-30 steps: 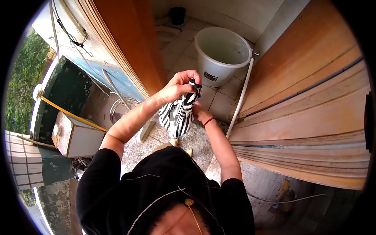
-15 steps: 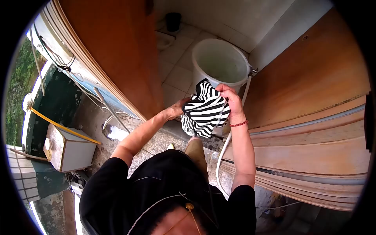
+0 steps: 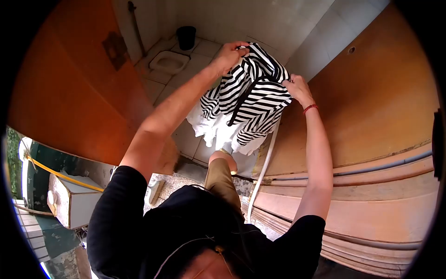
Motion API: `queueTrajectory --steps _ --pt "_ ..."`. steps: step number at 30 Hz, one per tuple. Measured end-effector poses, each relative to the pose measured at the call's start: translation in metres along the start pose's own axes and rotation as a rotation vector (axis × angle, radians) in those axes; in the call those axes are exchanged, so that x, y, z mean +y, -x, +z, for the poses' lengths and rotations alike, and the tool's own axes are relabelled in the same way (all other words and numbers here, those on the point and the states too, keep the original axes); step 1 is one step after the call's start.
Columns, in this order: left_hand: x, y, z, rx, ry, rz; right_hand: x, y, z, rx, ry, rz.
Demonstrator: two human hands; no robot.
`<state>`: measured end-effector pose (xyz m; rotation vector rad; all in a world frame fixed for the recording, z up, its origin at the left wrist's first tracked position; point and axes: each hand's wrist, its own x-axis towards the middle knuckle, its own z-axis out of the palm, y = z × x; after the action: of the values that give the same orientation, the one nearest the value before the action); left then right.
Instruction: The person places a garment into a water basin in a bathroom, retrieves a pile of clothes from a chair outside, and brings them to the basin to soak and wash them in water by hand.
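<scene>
A black-and-white striped garment (image 3: 262,97) with a white lower part hangs spread out between my hands, in front of the tiled room. My left hand (image 3: 229,56) pinches its upper left edge. At its upper right edge, my right hand (image 3: 298,88), with a red bead bracelet on the wrist, grips the cloth. The cloth covers the place where the large white tub stood in the earlier frames, so the tub is hidden.
An orange-brown door (image 3: 79,88) stands at the left and a wooden panel (image 3: 371,102) at the right. A white hose (image 3: 263,172) runs down beside the panel. Behind are a squat toilet (image 3: 169,62) and a black bucket (image 3: 186,37). A white box (image 3: 79,204) sits lower left.
The bunched garment has been opened out and raised forward, with the hands moving apart. My feet and the view have moved toward the doorway, and the tub has gone behind the cloth.
</scene>
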<state>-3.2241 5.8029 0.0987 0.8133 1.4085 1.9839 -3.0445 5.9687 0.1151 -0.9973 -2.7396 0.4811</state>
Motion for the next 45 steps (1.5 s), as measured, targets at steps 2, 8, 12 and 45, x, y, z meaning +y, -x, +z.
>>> queueTrajectory --steps 2,8,12,45 --pt "0.001 -0.040 -0.005 -0.017 -0.255 -0.027 0.017 -0.047 0.004 0.097 -0.122 -0.006" --pt "-0.016 -0.219 0.010 0.034 -0.370 0.192 0.033 -0.218 -0.017 0.331 -0.193 -0.164" --pt "-0.047 -0.249 0.022 0.108 -0.545 0.298 0.093 -0.258 0.016 0.451 -0.686 -0.218" --pt "-0.468 -0.124 -0.061 -0.517 -1.661 -0.071 0.213 -0.179 0.421 -0.236 0.094 -0.180"
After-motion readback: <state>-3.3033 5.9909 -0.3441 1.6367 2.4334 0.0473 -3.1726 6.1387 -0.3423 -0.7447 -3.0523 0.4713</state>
